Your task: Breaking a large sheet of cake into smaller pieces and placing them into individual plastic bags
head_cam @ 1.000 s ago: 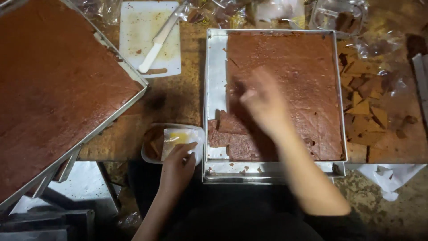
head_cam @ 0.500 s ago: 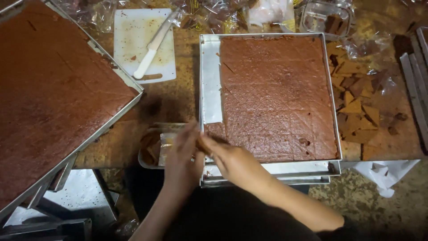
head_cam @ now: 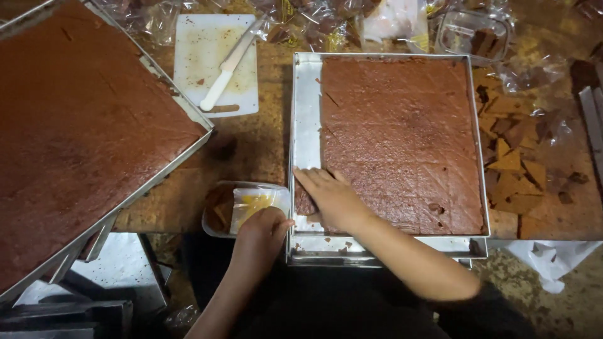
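My right hand (head_cam: pixel 331 198) lies in the lower left corner of a metal tray (head_cam: pixel 306 125), its fingers and thumb closed around a small brown cake piece (head_cam: pixel 305 204). A big scored brown sheet cake (head_cam: pixel 402 138) fills the tray, with a bare strip along the left side. Just left of the tray, my left hand (head_cam: pixel 259 237) grips the near edge of a clear plastic container (head_cam: pixel 220 210). The container holds some brown cake and a yellowish film.
A second large tray of brown cake (head_cam: pixel 81 138) sits tilted at the left, overhanging the wooden table. A white cutting board (head_cam: pixel 207 50) with a white-handled knife (head_cam: pixel 229 66) lies at the back. Cake scraps (head_cam: pixel 509 169) and crumpled plastic wrap lie to the right.
My right hand went from the cake to the container beside my left hand, then back into the tray's lower left corner. My left hand stayed on the container.
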